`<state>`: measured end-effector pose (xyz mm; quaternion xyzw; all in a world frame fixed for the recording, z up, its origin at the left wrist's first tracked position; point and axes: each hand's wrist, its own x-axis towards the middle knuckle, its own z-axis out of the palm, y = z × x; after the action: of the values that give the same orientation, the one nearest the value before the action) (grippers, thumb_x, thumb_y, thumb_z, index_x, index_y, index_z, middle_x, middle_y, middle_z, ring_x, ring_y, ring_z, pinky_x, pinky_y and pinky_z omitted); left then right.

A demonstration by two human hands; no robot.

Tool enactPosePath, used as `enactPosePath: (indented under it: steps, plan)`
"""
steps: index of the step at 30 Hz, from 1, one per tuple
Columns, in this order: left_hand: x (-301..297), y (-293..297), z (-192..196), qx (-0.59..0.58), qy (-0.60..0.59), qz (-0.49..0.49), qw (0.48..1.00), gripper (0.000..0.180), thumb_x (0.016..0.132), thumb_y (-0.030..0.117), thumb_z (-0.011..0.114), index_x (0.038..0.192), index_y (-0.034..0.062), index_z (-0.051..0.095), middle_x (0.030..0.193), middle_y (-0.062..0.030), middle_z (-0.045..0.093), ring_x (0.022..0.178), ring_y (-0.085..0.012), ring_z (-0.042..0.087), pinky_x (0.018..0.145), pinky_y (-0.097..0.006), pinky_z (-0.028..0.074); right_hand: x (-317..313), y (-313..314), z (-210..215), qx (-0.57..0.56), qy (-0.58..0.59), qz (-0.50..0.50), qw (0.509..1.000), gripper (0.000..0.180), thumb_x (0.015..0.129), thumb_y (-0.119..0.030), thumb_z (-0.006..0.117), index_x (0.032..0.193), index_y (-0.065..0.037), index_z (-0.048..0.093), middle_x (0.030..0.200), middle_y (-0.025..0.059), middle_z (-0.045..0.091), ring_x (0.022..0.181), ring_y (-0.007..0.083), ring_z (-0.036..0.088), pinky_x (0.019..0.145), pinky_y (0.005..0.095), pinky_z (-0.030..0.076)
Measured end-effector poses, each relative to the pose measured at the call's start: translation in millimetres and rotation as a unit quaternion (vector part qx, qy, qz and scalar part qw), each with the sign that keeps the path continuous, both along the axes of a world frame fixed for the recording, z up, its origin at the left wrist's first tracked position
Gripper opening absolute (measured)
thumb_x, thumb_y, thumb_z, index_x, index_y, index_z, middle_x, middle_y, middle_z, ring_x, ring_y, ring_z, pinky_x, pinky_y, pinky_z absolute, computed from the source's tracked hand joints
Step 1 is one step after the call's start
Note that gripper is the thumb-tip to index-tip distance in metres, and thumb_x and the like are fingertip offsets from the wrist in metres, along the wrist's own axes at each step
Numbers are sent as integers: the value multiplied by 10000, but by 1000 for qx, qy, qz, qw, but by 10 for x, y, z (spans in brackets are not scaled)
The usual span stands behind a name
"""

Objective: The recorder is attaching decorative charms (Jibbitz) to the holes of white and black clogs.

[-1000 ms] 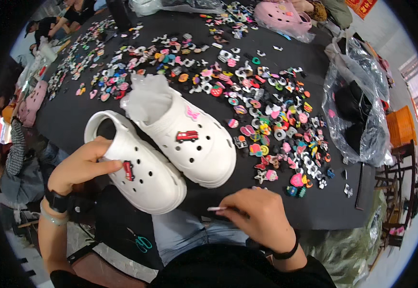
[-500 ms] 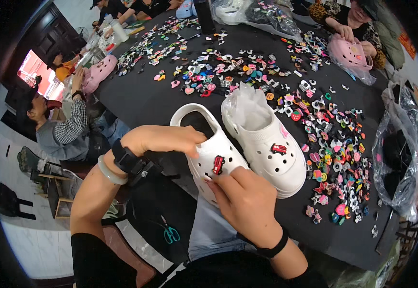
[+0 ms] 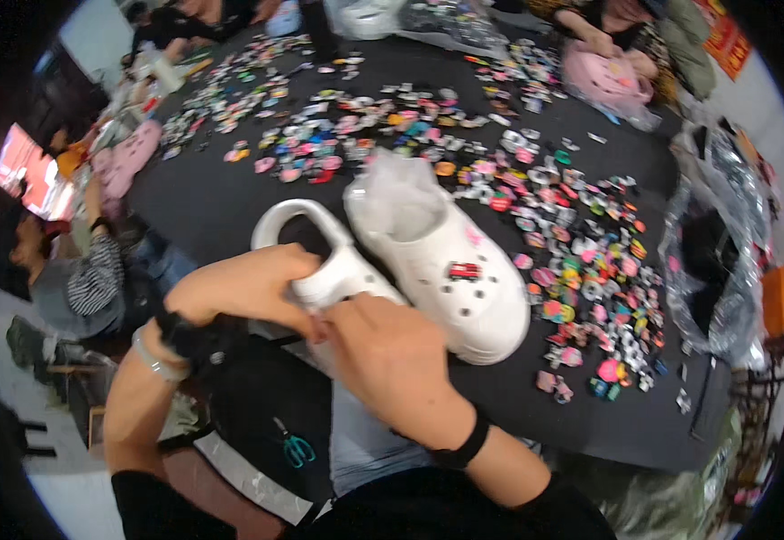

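While the left hand (image 3: pixel 248 292) is gripping the near white foam clog (image 3: pixel 320 270) at frame centre, the right hand (image 3: pixel 392 360) is pressing closed over its toe. Its long axis is running upper left to lower right, beside the second white clog (image 3: pixel 446 261) on the black surface (image 3: pixel 212 202).

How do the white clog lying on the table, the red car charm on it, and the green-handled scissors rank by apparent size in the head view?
1. White clog, clearly largest.
2. Green-handled scissors.
3. Red car charm, smallest; the scissors lie nearer the camera, so that gap is unsure.

A small workshop where clogs get decorated.

I sit at a black counter (image 3: pixel 203 207) strewn with hundreds of colourful shoe charms (image 3: pixel 581 270); white clogs (image 3: pixel 437 261) lie before me, pink clogs (image 3: pixel 603 76) further off, other people work around it, and plastic bags (image 3: pixel 716 261) sit alongside.
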<state>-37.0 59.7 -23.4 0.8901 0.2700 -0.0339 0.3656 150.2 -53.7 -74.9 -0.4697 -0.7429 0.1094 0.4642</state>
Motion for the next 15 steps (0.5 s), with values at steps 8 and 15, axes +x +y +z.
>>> enactPosePath:
  steps: [8, 15]
  plan:
    - [76, -177, 120, -132, 9, 174, 976, 339, 675, 141, 843, 937, -19, 699, 834, -116, 725, 766, -158, 657, 736, -312, 501, 412, -381, 44, -37, 76, 68, 994, 419, 819, -119, 718, 1214, -61, 594, 796, 62, 588, 654, 263, 566, 592, 376, 430]
    - [178, -174, 150, -170, 67, 250, 951, 314, 663, 79, 859, 929, -23, 727, 856, -69, 742, 807, -99, 646, 788, -285, 508, 819, -669, -39, -90, 83, 94, 988, 393, 857, -136, 702, 1228, -53, 600, 880, 71, 661, 713, 235, 616, 623, 331, 442]
